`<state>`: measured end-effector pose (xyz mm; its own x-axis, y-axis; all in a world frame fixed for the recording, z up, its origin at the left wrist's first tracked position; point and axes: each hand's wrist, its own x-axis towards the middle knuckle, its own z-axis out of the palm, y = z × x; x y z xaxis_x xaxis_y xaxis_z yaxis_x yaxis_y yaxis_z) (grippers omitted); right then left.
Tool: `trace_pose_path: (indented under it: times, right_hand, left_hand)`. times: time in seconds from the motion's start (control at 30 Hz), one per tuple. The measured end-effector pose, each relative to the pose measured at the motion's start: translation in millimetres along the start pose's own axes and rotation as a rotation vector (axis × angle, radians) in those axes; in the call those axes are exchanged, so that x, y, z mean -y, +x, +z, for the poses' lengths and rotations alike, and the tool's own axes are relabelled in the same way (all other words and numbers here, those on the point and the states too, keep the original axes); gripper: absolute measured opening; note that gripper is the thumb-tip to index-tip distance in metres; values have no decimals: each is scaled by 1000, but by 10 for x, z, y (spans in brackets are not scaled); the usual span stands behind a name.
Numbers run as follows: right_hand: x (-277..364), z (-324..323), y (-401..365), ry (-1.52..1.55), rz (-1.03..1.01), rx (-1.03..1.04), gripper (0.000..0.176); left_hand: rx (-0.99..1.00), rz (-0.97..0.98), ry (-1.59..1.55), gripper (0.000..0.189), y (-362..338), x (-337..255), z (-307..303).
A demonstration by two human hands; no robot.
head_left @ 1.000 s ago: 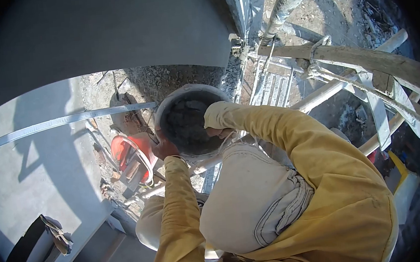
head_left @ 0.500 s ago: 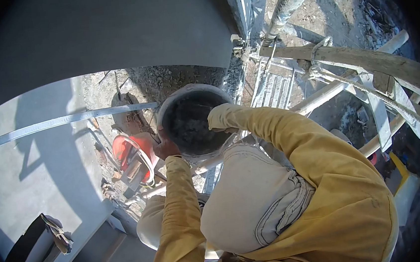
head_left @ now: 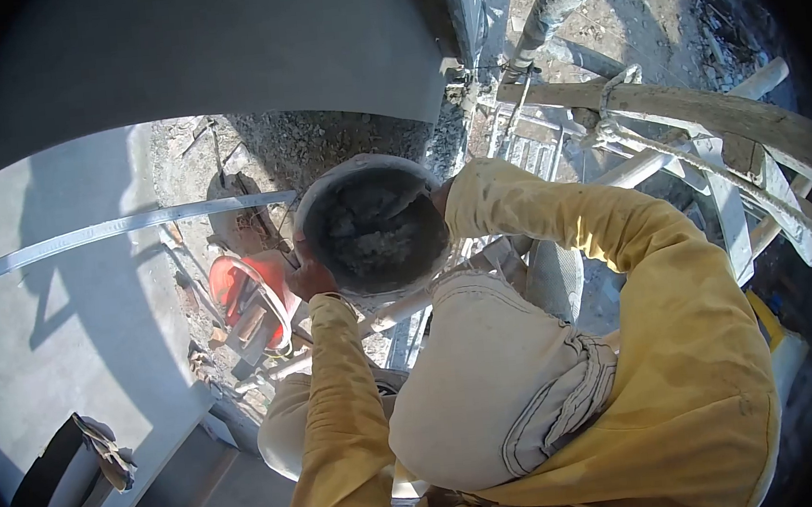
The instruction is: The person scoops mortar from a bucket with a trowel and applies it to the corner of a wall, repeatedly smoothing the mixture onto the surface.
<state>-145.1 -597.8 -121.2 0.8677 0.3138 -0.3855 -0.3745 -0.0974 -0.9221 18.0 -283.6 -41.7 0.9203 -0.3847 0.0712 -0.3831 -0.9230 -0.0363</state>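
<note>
A round bucket point(head_left: 438, 268) with a pale rim holds wet grey mortar point(head_left: 370, 228). On the bucket's left side my left hand point(head_left: 311, 273) grips the rim, its fingers wrapped over the edge. My right hand point(head_left: 442, 198) is at the right rim, mostly covered by the yellow sleeve; its fingers and anything in them are hidden. A dark shape, too unclear to name, lies in the mortar near that hand.
Left of the bucket are a long metal straightedge point(head_left: 123, 225) and a red bucket point(head_left: 227, 286) with tools in it. Scaffold poles, a wooden beam point(head_left: 692, 105) and rope stand to the right. A grey wall point(head_left: 205, 59) curves across the top.
My right hand has moved from over the mortar to the right rim, its elbow swung outward. More mortar shows. My left hand stays on the rim.
</note>
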Motion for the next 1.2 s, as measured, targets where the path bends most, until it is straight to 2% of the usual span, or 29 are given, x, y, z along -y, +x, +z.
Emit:
trace_pose_path:
  times: [0.03, 0.07, 0.1, 0.13, 0.17, 0.2, 0.23, 0.27, 0.3, 0.37, 0.47, 0.5, 0.57, 0.6, 0.7, 0.77, 0.8, 0.87, 1.0, 1.07, 1.13, 1.2]
  right_hand:
    - [-112, -54, -14, 680, -327, 164, 20]
    - [-207, -31, -6, 681, -323, 164, 20]
    - [-19, 58, 72, 594, -288, 169, 20]
    - [199, 215, 202, 507, -254, 177, 21]
    - [367, 337, 264, 423, -220, 185, 21]
    - [469, 354, 324, 339, -190, 189, 21]
    - [620, 445, 405, 260, -158, 190, 22]
    - [704, 486, 416, 180, -122, 189, 23]
    - [702, 479, 327, 96, -83, 187, 23]
    - [656, 459, 112, -74, -14, 194, 25]
    - [777, 377, 146, -318, 88, 211, 28]
    - [858, 348, 220, -320, 89, 210, 28]
    - [1073, 224, 394, -379, 435, 510, 34]
    - [1143, 192, 358, -377, 430, 509, 34]
    - [1367, 37, 34, -265, 511, 449, 32]
    - [1364, -23, -147, -217, 406, 192, 30]
    - [1268, 25, -84, -219, 408, 193, 30]
    - [949, 206, 105, -705, 245, 5, 26]
    - [969, 468, 249, -780, 92, 120, 20]
    - [918, 633, 231, -589, 120, 82, 17]
    - [205, 767, 641, -660, 102, 139, 18]
    - [-282, 1023, 990, -726, 68, 205, 18]
  left_hand:
    - [3, 0, -3, 37, 29, -88, -61]
    - [37, -230, -265, 40, 49, -188, -118]
    - [65, -461, -529, 46, 67, -235, -136]
    - [61, -466, -530, 46, 46, -164, -79]
    - [73, -294, -317, 31, -9, 1, 57]
    - [83, -119, -104, 42, -24, 96, 127]
    - [85, -116, -99, 42, -2, 27, 69]
    - [-3, -275, -471, 30, 42, -165, -43]
    - [-94, -433, -846, 52, 108, -344, -150]
    - [-68, -484, -800, 53, 243, -533, -362]
    - [-49, -526, -735, 54, 220, -420, -335]
    - [-61, -511, -731, 54, 211, -393, -286]
    - [-75, -501, -744, 54, 235, -348, -216]
    - [-80, -496, -752, 55, 238, -305, -192]
    - [-72, -541, -714, 56, 283, -453, -361]
    - [-49, -565, -733, 56, 276, -396, -303]
    - [-33, -587, -751, 57, 281, -374, -277]
    - [-38, -569, -756, 56, 263, -423, -288]
    - [-57, -497, -732, 57, 300, -395, -229]
    - [-35, -542, -720, 57, 289, -446, -331]
    - [-16, -577, -714, 57, 317, -510, -345]
    - [-60, -479, -704, 58, 335, -433, -250]
